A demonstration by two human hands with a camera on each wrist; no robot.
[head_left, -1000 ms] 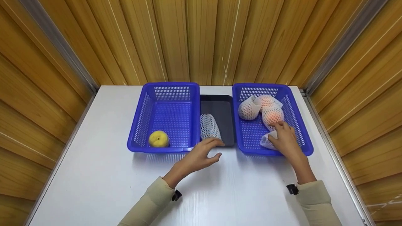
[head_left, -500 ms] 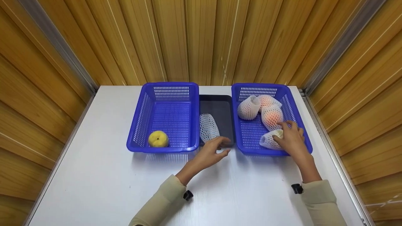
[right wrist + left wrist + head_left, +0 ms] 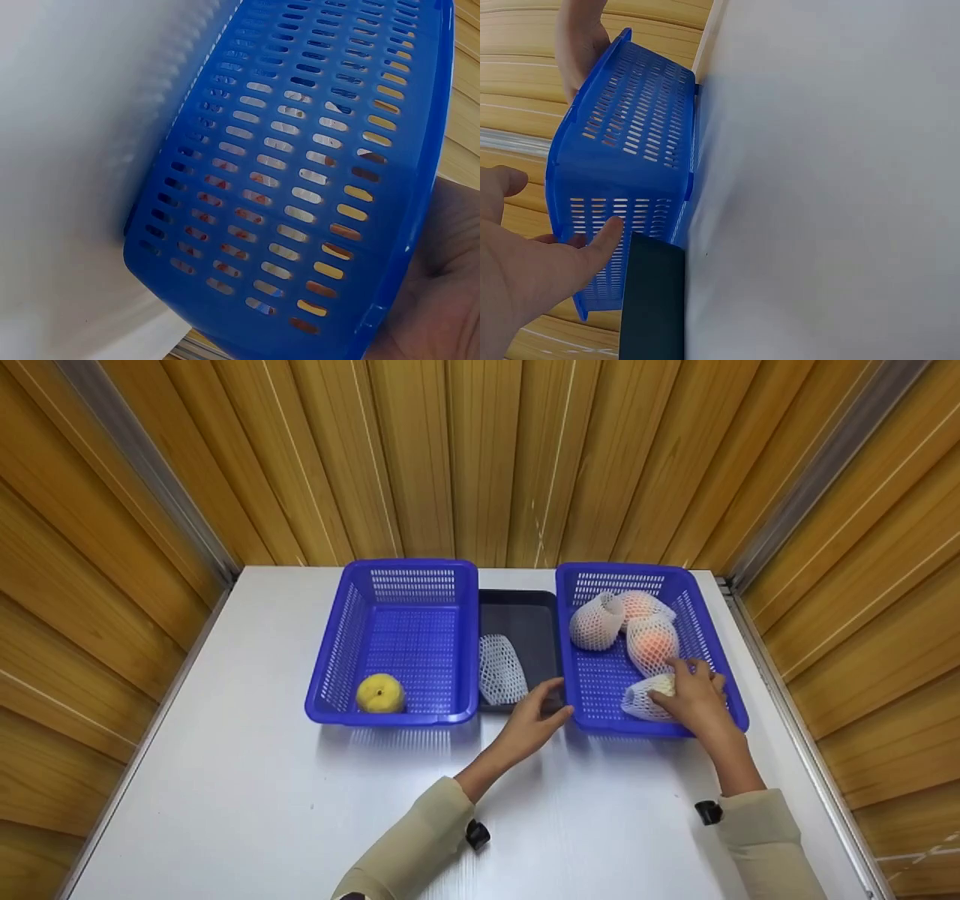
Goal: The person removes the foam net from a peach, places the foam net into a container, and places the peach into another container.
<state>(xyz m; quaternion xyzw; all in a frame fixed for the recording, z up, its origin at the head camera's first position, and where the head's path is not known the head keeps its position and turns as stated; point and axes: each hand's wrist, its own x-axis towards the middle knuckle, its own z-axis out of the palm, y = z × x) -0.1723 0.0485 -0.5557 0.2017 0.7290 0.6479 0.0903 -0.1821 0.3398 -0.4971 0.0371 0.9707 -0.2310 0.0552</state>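
From my station I note a khaki left sleeve (image 3: 409,844), right sleeve (image 3: 765,840) matching, creased; small black blocks (image 3: 478,835) at both cuffs (image 3: 754,810).

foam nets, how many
5: three nets farther back in the right basket, one net at the right hand, one net in the black tray; others may be hidden

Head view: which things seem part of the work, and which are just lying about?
Probably in use:
wrapped fruit at the right hand's fingers
other three wrapped fruits
right basket
bare yellow fruit
left basket
loose net
black tray

Just surroundings (nothing looks stray):
white table
wooden walls
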